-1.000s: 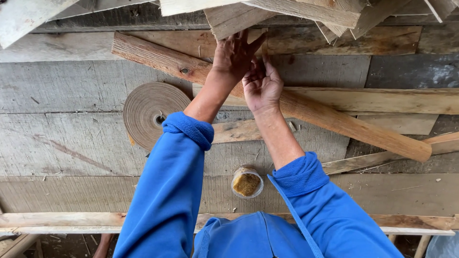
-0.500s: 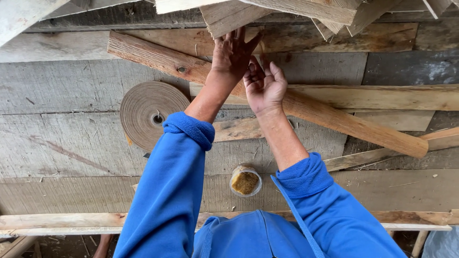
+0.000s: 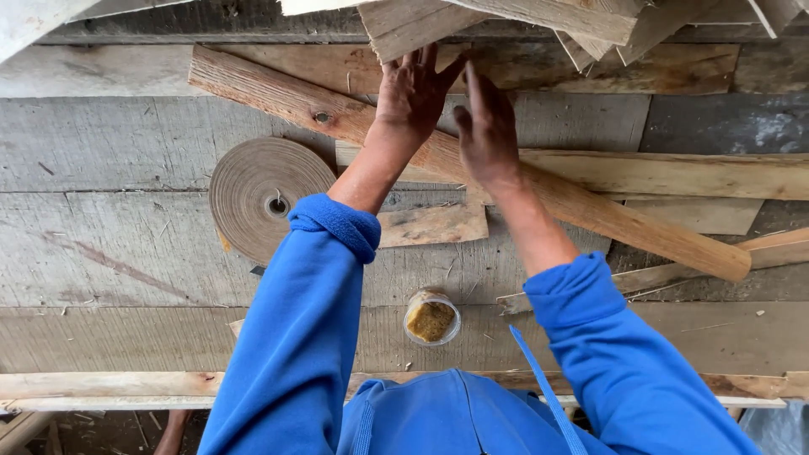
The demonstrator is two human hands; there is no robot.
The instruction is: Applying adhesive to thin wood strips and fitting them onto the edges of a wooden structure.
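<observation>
Head view: left hand point(image 3: 413, 93) and right hand point(image 3: 487, 131) both splayed open, fingers gripping nothing, hovering over the long diagonal plank point(image 3: 590, 206) lying across the rough wooden counter point(image 3: 126, 143), likely to square it; tape roll point(image 3: 265, 195) and small jar point(image 3: 431, 318) parked within reach.

Soft, even daylight fills the view with only faint shadows, no glare, sharp focus throughout, and slight wide-angle bending toward 3 and 9 o'clock.
</observation>
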